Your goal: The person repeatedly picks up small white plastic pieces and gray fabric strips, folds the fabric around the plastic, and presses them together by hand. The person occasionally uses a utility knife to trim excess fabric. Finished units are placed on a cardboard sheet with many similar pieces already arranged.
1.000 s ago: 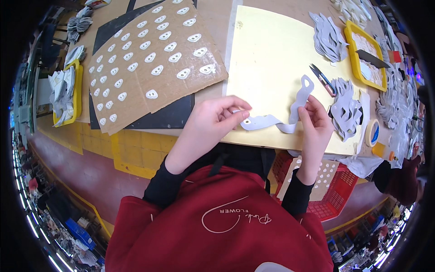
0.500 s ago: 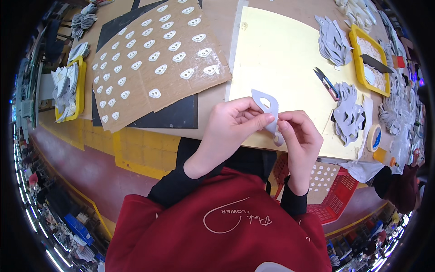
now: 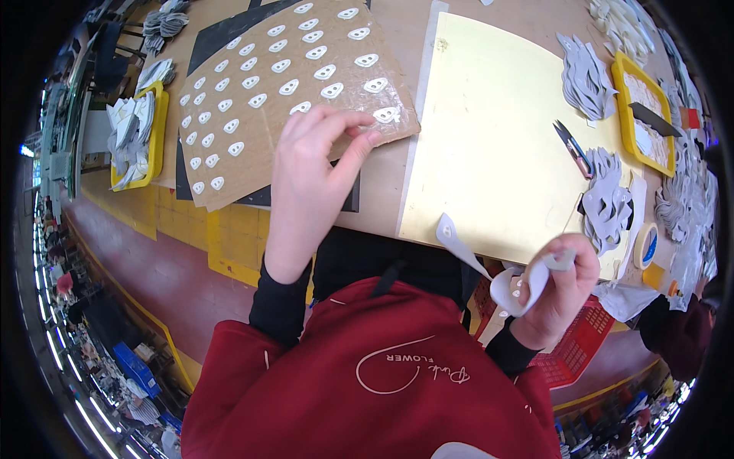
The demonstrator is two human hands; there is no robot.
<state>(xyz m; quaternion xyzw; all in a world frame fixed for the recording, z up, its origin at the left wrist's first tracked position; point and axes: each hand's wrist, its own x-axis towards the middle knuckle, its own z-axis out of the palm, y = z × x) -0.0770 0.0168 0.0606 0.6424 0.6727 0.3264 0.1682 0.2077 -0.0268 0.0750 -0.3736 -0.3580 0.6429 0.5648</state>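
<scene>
My right hand (image 3: 566,284), at the front right edge of the table, grips one end of a grey cut-out piece (image 3: 527,287). The thin, flexible piece curls below the fingers, and its pointed far end lies toward the yellow sheet. My left hand (image 3: 315,176) hovers over the near right corner of a brown cardboard sheet (image 3: 252,153). Its thumb and forefinger are apart, close to a small white piece with two holes (image 3: 386,115); the other fingers are partly hidden. Rows of similar white pieces cover the cardboard.
A pale yellow sheet (image 3: 482,138) covers the table's middle. Snips (image 3: 573,149) lie beside stacked grey cut-outs (image 3: 605,203) and a tape roll (image 3: 647,246). Yellow trays stand at left (image 3: 159,138) and right (image 3: 627,107). A red basket (image 3: 573,348) sits below the table edge.
My left hand has let go of the grey cut-out and moved left and away over the cardboard. My right hand has moved right and nearer, carrying the piece. The whole view has shifted slightly.
</scene>
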